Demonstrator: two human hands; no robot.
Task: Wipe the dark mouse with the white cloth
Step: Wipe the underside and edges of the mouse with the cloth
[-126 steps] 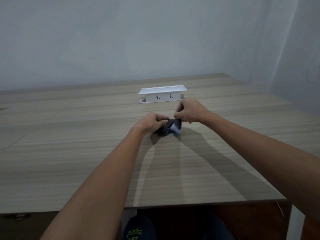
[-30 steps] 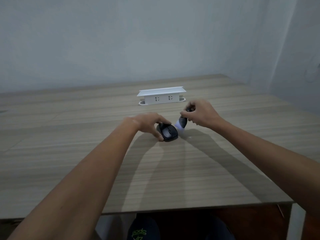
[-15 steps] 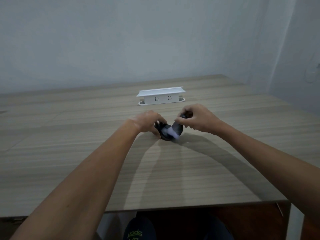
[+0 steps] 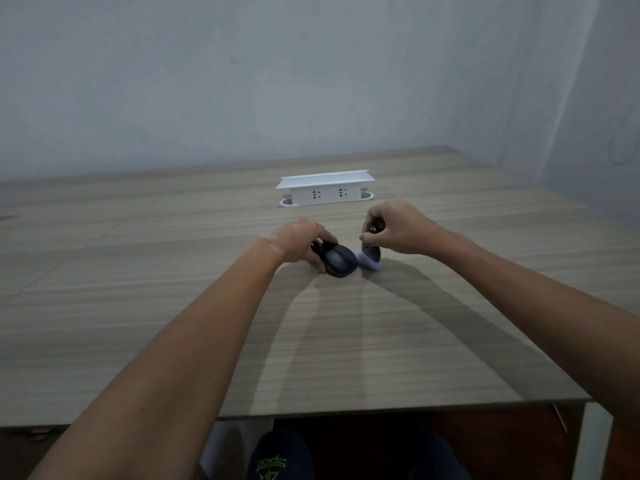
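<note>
A dark computer mouse [image 4: 340, 260] lies flat on the wooden table [image 4: 173, 306], a little past its middle. My left hand [image 4: 300, 243] grips the mouse from its left side, fingers wrapped over its far edge. My right hand [image 4: 396, 227] is closed around a small cloth [image 4: 370, 259] that looks pale lilac at its lower end and dark higher up. The cloth hangs from my fingers just right of the mouse, its tip at the mouse's right edge and touching the table.
A white socket box [image 4: 325, 191] with a raised lid stands on the table behind my hands. Grey walls close the back and right. The table's front edge [image 4: 398, 408] runs near my body, its right corner at the lower right.
Half a second ago the cloth lay across the top of the mouse. My right hand has since drawn it off to the right, and the mouse top is uncovered.
</note>
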